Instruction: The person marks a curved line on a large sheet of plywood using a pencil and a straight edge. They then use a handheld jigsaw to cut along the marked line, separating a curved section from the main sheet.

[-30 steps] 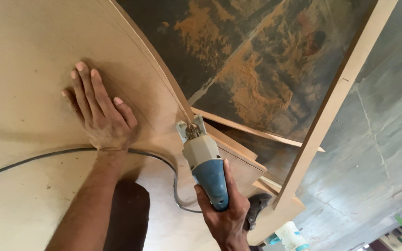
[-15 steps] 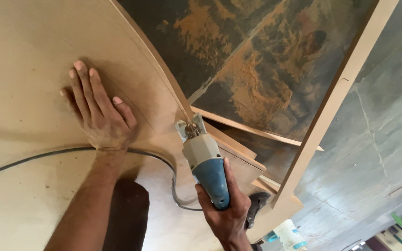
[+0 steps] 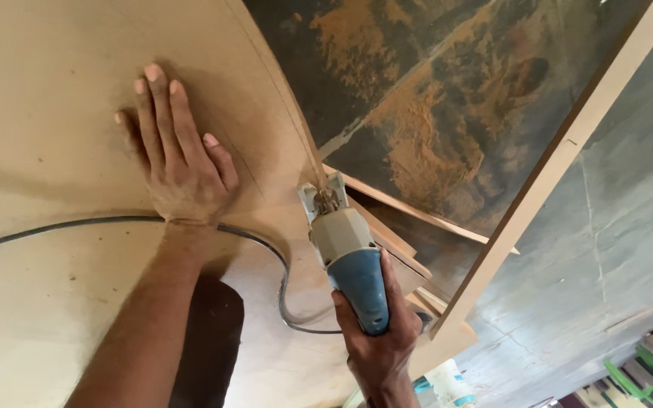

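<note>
A person works over a large pale wooden board (image 3: pixel 62 317), seen from a head camera looking down. The left hand (image 3: pixel 179 162) lies flat on the board with fingers spread and palm down, gripping nothing. The right hand (image 3: pixel 376 332) is wrapped tightly around the blue rear grip of a handheld power tool (image 3: pixel 345 253) — a grey and blue body with a metal head. The tool's head meets the board's curved cut edge, just right of the left hand. A black power cord (image 3: pixel 77 224) runs across the board from the left, passes under the left wrist and loops back toward the tool. Beyond the edge lies a dark, rust-stained floor (image 3: pixel 432 98) — a long straight wooden strip (image 3: pixel 561 151) crosses it diagonally, with smaller wood offcuts (image 3: pixel 394 234) beside the tool.
</note>
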